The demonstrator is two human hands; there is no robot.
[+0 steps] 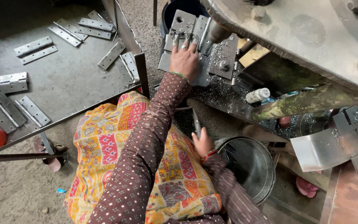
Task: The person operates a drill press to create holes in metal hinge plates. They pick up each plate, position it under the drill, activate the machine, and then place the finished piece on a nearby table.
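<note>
Flat grey steel hinge [186, 25], left hand [185, 60] pressing

Dull grey metal hinges [6, 83], glossy steel bucket [251, 166], patterned cloth sleeve [146, 141] (matt), rough floor [17, 191]

We see loose metal hinges [6, 83] scattered across the grey surface [71, 79] at left, a steel bucket [251, 166] near its right corner, and a small white bottle [257, 95] beyond.

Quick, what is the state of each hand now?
Left hand: open, fingers spread, pressing a metal hinge flat on the machine bed.
Right hand: closed on a thin metal lever.
</note>
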